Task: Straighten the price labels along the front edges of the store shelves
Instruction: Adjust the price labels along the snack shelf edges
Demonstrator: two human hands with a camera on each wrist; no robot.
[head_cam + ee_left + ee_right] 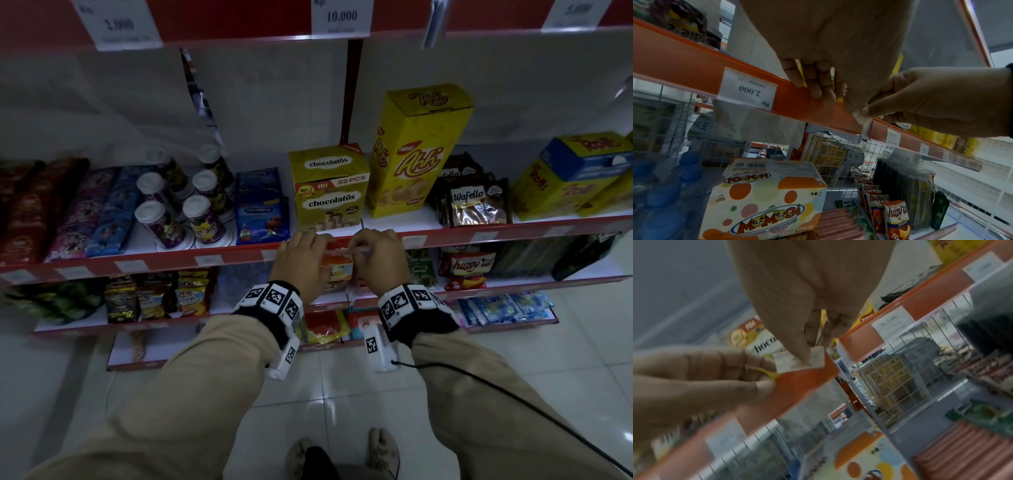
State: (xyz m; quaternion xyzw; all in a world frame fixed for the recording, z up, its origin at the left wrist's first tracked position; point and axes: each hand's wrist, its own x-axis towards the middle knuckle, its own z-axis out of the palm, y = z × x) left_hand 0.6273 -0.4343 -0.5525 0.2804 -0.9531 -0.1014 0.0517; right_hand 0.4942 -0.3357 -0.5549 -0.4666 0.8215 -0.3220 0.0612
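Observation:
A small white price label point(337, 252) sits crooked on the red shelf edge strip point(171, 265), just below the chocolatos box. My right hand point(366, 245) pinches the label's right end between thumb and finger; the pinch shows clearly on the label point(795, 363) in the right wrist view. My left hand point(308, 243) is close beside it on the left. Its fingers point(818, 84) are curled over the strip point(684, 61), and the thumb reaches down to the label point(862, 119). Most of the label is hidden by both hands in the head view.
The chocolatos box point(329, 192), a tall yellow box point(411, 154) and cups point(202, 219) stand right behind the strip. Other labels point(130, 265) lie flat along it, one reading 2.000 point(748, 91). A Momogi box point(766, 203) fills the shelf below. A black cable point(513, 401) trails from my right wrist.

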